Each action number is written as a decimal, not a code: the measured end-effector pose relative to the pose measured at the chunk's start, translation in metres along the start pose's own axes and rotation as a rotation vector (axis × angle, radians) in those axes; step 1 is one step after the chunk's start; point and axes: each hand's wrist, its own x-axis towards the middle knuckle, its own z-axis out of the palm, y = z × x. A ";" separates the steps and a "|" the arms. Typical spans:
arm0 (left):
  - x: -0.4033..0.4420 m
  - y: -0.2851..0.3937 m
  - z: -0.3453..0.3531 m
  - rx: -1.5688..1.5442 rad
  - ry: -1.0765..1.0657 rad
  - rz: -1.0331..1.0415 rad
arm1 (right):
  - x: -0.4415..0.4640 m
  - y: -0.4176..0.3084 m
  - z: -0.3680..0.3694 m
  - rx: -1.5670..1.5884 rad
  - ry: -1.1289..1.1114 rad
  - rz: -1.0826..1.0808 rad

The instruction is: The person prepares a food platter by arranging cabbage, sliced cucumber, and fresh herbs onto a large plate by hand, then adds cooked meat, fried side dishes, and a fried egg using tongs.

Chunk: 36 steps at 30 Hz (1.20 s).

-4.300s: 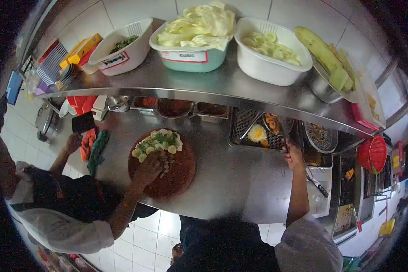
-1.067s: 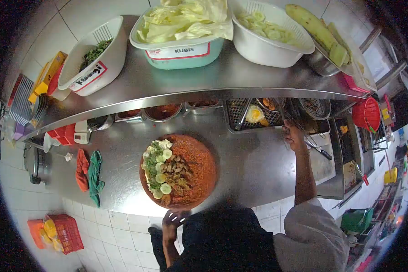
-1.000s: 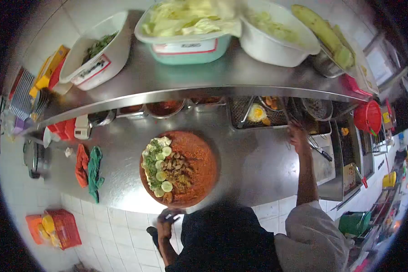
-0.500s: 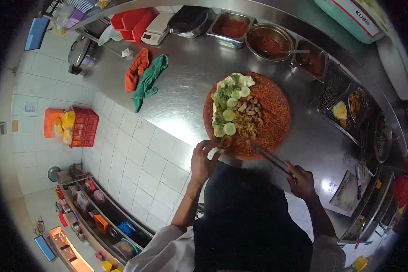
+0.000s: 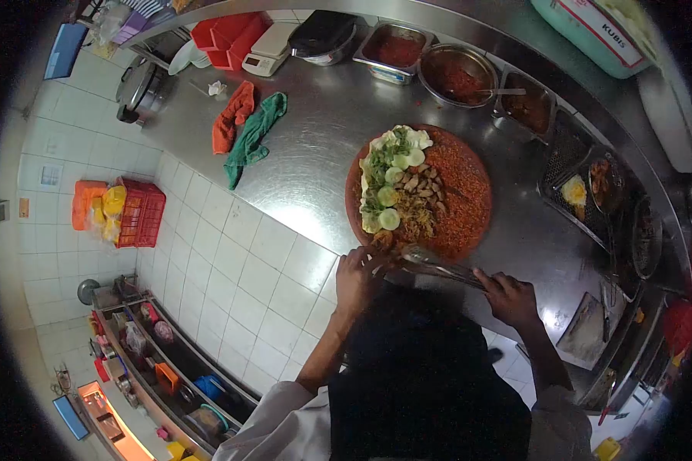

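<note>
A large round reddish-brown stone plate [image 5: 351, 201] carries orange-red rice [image 5: 465, 180], lettuce and herbs [image 5: 376, 173], cucumber slices [image 5: 389, 220], pieces of brown meat [image 5: 423, 188] and a heap of golden shreds [image 5: 415, 223]. My right hand [image 5: 509, 296] grips metal tongs [image 5: 446, 269], their tips low over the plate's near edge. At the near left rim is my left hand [image 5: 359, 278], its fingers bent together beside a brown fried piece [image 5: 383, 240] and close to the tong tips. Whatever lies between those fingers is hidden.
Along the back of the steel counter [image 5: 315, 154] stand a sauce tray [image 5: 396, 48], a bowl of red sauce [image 5: 459, 73] and another sauce tray [image 5: 526, 107]. A fried egg [image 5: 574, 190] lies on a rack at right. Green [image 5: 255, 138] and orange [image 5: 234, 117] cloths lie left.
The tongs have swung left and toward me, their tips now beside my left hand. My left hand has shifted slightly right and down, fingers closer to the rim.
</note>
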 end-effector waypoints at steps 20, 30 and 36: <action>0.008 -0.006 0.020 0.081 0.135 -0.011 | -0.166 0.184 -0.075 1.194 0.851 1.167; 0.011 0.014 0.009 0.084 0.143 -0.030 | -0.170 0.268 -0.029 0.543 0.670 0.582; 0.009 0.012 0.009 0.145 0.086 0.015 | -0.135 0.266 -0.044 1.543 0.893 1.388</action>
